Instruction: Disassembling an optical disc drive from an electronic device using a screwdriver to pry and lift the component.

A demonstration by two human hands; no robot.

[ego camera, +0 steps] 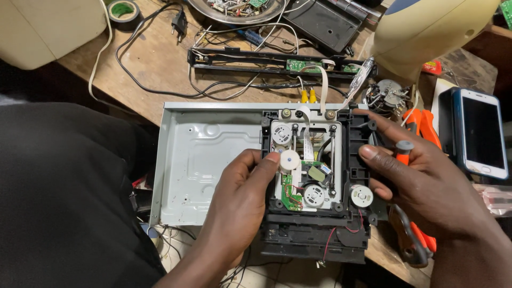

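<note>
- The left hand (240, 192) is pinching a small white disc (289, 159) between thumb and fingertip, over the drive (314, 170).
- The right hand (421, 181) is steadying the drive's right edge — fingers spread, with an orange tool (404, 150) tucked against the palm.
- The drive is sitting on a grey tray (202, 160) on the desk (154, 64); a phone (480, 133) is lying far right.

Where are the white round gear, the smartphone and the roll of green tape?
white round gear (289, 159), head view, middle of its top face
smartphone (482, 133), head view, centre of its dark screen
roll of green tape (124, 9), head view, its green inside
</note>
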